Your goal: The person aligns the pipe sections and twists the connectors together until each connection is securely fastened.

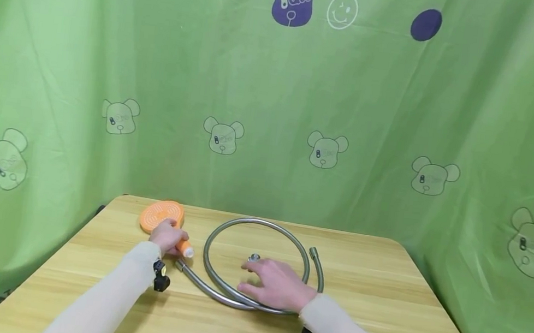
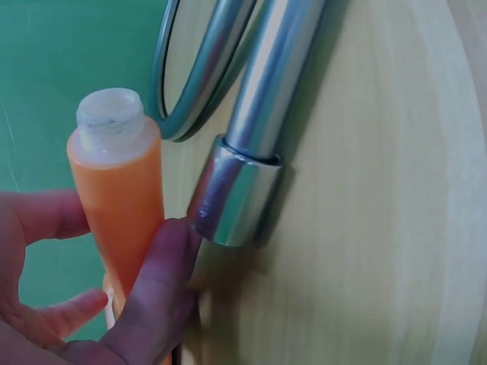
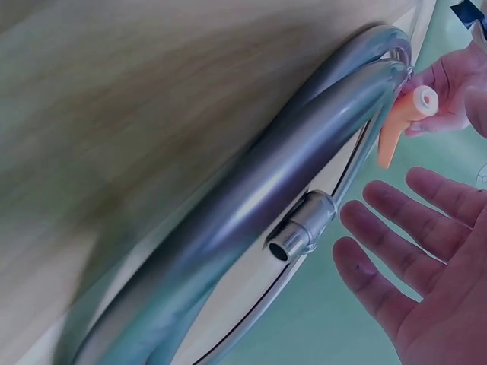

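Note:
An orange handheld shower head (image 1: 161, 214) lies at the table's back left, its round spray face up. My left hand (image 1: 168, 236) grips its handle, and in the left wrist view thumb and fingers sit on both sides of the handle (image 2: 122, 201), below a whitish threaded end. Close beside the fingers is the metal end nut (image 2: 236, 194) of the grey shower hose (image 1: 256, 221), coiled on the table. Over the coil hovers my right hand (image 1: 278, 284), fingers spread and holding nothing. A small metal fitting (image 3: 303, 226) lies inside the coil, near the right fingertips.
The hose's other end (image 1: 313, 253) points toward the back, right of the coil. Everything lies on a light wooden table (image 1: 381, 289). A green printed curtain (image 1: 264, 188) hangs behind the table and along both sides.

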`<state>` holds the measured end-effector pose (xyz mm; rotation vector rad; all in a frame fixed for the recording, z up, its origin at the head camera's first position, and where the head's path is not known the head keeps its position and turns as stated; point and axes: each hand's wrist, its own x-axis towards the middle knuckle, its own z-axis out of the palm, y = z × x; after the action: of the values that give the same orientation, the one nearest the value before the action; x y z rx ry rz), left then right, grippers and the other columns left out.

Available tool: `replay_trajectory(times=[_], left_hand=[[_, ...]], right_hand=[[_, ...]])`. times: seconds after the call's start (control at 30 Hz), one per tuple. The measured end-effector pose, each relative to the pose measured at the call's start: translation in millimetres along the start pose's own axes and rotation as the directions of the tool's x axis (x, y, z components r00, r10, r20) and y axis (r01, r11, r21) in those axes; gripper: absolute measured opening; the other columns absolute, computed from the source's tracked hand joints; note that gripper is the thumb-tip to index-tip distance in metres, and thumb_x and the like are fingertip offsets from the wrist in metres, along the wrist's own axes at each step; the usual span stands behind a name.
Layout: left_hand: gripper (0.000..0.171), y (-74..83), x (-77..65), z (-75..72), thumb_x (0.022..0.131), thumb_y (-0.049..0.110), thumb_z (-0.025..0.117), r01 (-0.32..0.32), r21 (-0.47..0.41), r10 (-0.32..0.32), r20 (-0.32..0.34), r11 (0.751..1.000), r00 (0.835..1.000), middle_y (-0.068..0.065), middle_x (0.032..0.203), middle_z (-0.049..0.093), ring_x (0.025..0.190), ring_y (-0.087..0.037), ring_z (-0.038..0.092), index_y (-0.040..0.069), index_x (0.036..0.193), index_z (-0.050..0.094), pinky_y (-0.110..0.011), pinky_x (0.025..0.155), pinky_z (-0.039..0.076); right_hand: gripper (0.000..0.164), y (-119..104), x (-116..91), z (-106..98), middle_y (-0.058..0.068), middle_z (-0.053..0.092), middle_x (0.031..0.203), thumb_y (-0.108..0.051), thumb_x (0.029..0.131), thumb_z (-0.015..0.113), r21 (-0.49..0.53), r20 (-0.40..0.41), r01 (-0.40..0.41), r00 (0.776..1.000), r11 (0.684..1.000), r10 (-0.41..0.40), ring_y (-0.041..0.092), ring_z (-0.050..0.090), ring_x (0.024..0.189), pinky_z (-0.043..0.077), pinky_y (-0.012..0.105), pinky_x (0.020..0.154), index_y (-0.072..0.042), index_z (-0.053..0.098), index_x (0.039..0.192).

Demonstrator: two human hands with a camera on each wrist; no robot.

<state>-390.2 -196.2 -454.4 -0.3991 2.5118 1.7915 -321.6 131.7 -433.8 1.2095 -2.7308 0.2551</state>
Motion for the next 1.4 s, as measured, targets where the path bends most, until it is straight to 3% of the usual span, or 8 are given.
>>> replay_trajectory(times=[0.37, 1.07, 1.4], left_hand=[[0.045, 6.8, -1.8, -3.8, 0.083, 0.007, 0.064, -0.021, 0.028, 0.021, 0.004, 0.999, 1.000, -0.022, 0.106, 0.058, 0.071, -0.021, 0.062, -0.004, 0.126, 0.054, -0.030, 0.058, 0.059], [0.055, 7.9, -5.7, -6.8, 0.090, 0.003, 0.061, 0.002, -0.116, 0.008, 0.089, 0.993, 0.996, -0.026, 0.116, 0.055, 0.083, -0.023, 0.062, -0.007, 0.141, 0.043, -0.030, 0.065, 0.060], [0.059, 5.4, -5.9, -11.0, 0.093, 0.006, 0.061, 0.018, -0.107, -0.003, 0.136, 0.994, 0.991, -0.025, 0.119, 0.055, 0.078, -0.019, 0.061, -0.005, 0.146, 0.040, -0.028, 0.063, 0.058]], right_hand=[[0.062, -11, 16, 1, 0.000, 0.066, 0.133, -0.064, 0.096, 0.050, 0.002, 0.022, -0.007, 1.000, 1.000, 0.007, 0.020, 0.065, 0.117, 0.054, 0.040, 0.099, -0.019, 0.061, 0.137], [0.066, -23, 39, 3, 0.003, 0.060, 0.142, -0.064, 0.095, 0.053, 0.021, 0.057, -0.008, 0.998, 1.000, 0.006, 0.023, 0.057, 0.129, 0.048, 0.045, 0.108, -0.018, 0.057, 0.141], [0.065, -24, 47, 6, 0.006, 0.058, 0.144, -0.064, 0.094, 0.055, 0.056, 0.094, -0.018, 0.996, 0.998, 0.012, 0.025, 0.055, 0.132, 0.046, 0.046, 0.110, -0.019, 0.057, 0.141]])
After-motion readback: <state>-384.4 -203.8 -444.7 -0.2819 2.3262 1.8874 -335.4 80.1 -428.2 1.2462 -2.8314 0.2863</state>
